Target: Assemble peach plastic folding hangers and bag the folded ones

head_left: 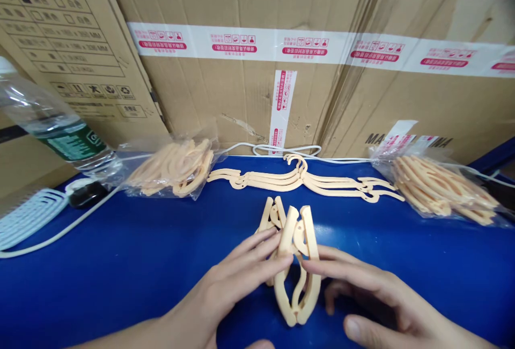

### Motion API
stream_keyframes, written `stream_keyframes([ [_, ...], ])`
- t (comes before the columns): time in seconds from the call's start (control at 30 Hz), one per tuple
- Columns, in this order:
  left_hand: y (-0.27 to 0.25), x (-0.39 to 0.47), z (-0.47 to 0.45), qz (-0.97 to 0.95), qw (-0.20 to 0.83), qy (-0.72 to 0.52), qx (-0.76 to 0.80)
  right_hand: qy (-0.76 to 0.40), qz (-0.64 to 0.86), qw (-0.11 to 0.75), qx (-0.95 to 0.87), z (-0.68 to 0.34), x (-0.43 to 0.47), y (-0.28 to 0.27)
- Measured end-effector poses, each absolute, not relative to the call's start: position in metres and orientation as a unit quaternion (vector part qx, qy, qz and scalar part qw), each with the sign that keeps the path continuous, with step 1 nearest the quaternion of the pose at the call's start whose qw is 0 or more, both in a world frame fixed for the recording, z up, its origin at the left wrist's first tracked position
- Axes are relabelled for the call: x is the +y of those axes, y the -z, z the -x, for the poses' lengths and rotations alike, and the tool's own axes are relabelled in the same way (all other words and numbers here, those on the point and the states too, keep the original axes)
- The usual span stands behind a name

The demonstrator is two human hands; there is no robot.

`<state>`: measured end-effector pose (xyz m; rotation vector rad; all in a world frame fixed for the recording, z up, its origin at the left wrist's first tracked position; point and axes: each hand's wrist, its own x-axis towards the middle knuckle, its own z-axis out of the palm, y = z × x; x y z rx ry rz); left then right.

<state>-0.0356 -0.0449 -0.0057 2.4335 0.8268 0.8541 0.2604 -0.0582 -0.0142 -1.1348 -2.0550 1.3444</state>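
One head-worn view, forward and down over the blue tabletop [140,263], fairly close.

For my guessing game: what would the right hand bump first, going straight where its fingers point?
Probably the front folded hanger; the right hand looks right up against it, though depth is unclear.
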Motion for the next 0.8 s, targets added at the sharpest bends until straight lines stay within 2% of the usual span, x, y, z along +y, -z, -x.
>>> stream_keyframes([
  [0.1, 0.004, -0.045, 0.034, -0.882, 0.185, -0.297, 0.316, -0.477, 0.427, 0.277, -0.717, -0.255, -0.053, 0.016],
  [0.2, 0.004, -0.045, 0.037, -0.898, 0.160, -0.255, 0.322, -0.368, 0.479, 0.311, -0.734, -0.252, -0.046, 0.015],
  [0.3, 0.009, -0.044, 0.038, -0.908, 0.135, -0.239, 0.316, -0.223, 0.500, 0.282, -0.788, -0.252, -0.042, 0.013],
  [0.4, 0.019, -0.041, 0.036, -0.916, 0.101, -0.257, 0.290, -0.151, 0.480, 0.209, -0.839, -0.252, -0.041, 0.010],
  [0.53, 0.025, -0.041, 0.034, -0.916, 0.051, -0.297, 0.264, -0.117, 0.447, 0.175, -0.870, -0.252, -0.040, 0.009],
  [0.8, 0.006, -0.046, 0.033, -0.924, 0.031, -0.248, 0.290, -0.116, 0.394, 0.180, -0.894, -0.246, -0.042, 0.000],
])
